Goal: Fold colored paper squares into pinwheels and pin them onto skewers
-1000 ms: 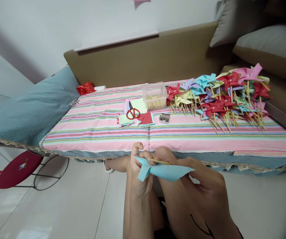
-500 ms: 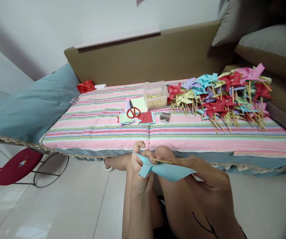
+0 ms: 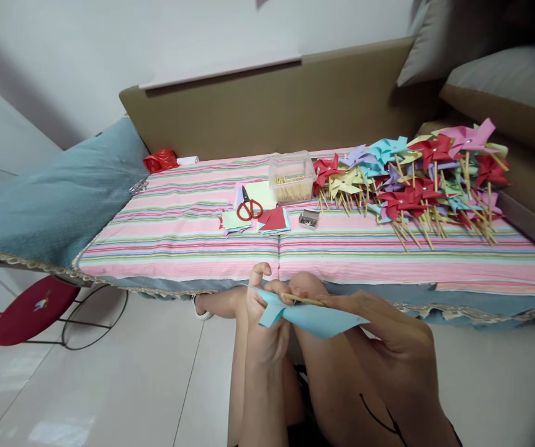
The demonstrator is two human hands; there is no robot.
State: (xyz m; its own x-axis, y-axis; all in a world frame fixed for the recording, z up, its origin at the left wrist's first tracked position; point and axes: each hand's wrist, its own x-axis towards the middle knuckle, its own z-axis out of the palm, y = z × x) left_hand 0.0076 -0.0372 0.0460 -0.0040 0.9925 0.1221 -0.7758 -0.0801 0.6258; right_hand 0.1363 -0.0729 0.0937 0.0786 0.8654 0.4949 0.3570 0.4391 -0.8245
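Observation:
Above my knees I hold a light blue paper pinwheel [image 3: 321,319], its folded blades seen nearly edge-on. My left hand [image 3: 267,320] grips its left part, with the index finger bent upward. A thin wooden stick [image 3: 305,300] runs along the back of the paper, between the two hands. On the right side, my right hand [image 3: 391,329] pinches the stick and the paper; its fingertips are partly hidden behind the pinwheel. Whether a pin joins paper and stick cannot be made out.
On the striped sofa cover [image 3: 179,248] lie red-handled scissors [image 3: 250,210], paper stacks [image 3: 273,221], a small box of pins [image 3: 309,219] and a clear tub of sticks [image 3: 292,180]. Finished pinwheels [image 3: 407,180] pile up at right. A red stool [image 3: 35,310] stands left.
Both hands keep their hold on the blue pinwheel and stick, which have barely shifted. The things on the sofa stay where they were.

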